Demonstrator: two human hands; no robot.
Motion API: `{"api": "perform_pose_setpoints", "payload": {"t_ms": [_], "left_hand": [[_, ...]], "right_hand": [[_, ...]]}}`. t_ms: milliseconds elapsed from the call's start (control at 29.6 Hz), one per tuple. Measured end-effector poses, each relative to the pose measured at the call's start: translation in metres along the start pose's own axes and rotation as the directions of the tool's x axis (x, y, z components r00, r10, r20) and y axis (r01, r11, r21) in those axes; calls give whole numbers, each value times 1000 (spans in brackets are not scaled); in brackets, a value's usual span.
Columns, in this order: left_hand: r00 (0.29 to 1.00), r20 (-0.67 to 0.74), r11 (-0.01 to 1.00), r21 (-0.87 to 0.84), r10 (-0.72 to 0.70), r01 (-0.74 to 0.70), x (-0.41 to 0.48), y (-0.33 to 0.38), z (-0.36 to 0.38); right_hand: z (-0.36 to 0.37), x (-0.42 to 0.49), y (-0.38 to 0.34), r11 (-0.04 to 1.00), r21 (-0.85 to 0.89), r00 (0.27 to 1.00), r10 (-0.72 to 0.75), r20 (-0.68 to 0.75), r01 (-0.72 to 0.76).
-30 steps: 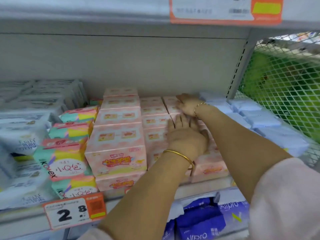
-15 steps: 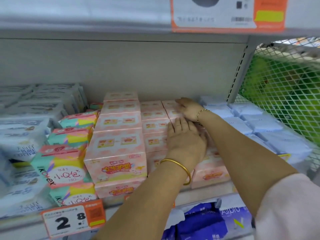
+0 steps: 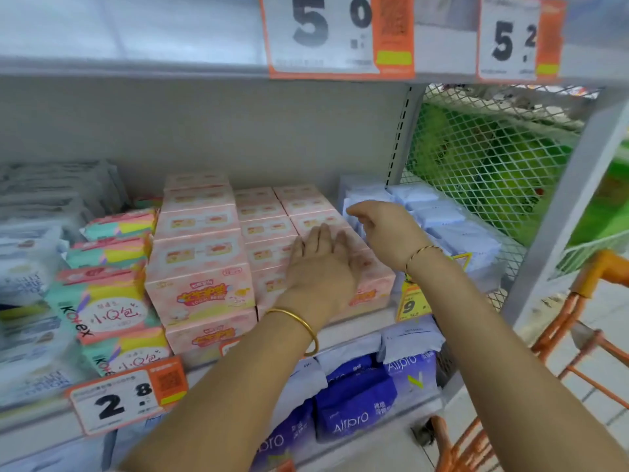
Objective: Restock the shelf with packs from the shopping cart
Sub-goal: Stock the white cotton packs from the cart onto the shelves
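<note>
L hand [image 3: 320, 267] on 1 pink row [image 3: 306, 203]

Shopping cart [image 3: 599, 267], right: cut by right and bottom edges, only orange frame showing.
Upper price tags [image 3: 337, 35]: tops cut off, small print blurred.
White packs [image 3: 30, 274], left: lettering blurred.
Pink packs [image 3: 200, 253]: right column partly covered by left hand [image 3: 323, 270].

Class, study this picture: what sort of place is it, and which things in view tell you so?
Most likely a supermarket aisle: large printed price tags hang along the front, rows of identical pink packs sit stocked side by side, and an orange shopping cart stands at the right.
</note>
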State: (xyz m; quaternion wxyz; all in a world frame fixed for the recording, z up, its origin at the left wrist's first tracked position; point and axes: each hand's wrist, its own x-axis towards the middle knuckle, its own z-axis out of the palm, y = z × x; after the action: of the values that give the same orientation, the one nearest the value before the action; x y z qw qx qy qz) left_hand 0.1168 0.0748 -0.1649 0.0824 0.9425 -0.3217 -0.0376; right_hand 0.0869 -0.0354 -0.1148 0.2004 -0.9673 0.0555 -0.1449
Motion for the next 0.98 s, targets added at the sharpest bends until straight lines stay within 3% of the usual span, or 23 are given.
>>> {"api": "perform_pose_setpoints", "payload": {"t_ms": [135,304,573,809,978], "left_hand": [[1000,10,1000,11,9,-9,-10,1,2],[1000,19,1000,-6,-4,4,-12,4,-2],[999,-30,999,-38,34,-36,-49,12,-11],[984,-75,977,-128,163,-172,-43,28,-21],[962,-103,959,-104,252,-262,4,57,-27]], "right_hand": [[9,-21,10,986,-102,991,133,-3,-133],[17,-34,6,987,-73,986,148,72,-142],[3,-80,5,952,159,950,284,-129,-263],[-18,-98,29,875,362,828,444,-341,-321],[-45,-59,68,894,118,833,445,-329,-431]]}}
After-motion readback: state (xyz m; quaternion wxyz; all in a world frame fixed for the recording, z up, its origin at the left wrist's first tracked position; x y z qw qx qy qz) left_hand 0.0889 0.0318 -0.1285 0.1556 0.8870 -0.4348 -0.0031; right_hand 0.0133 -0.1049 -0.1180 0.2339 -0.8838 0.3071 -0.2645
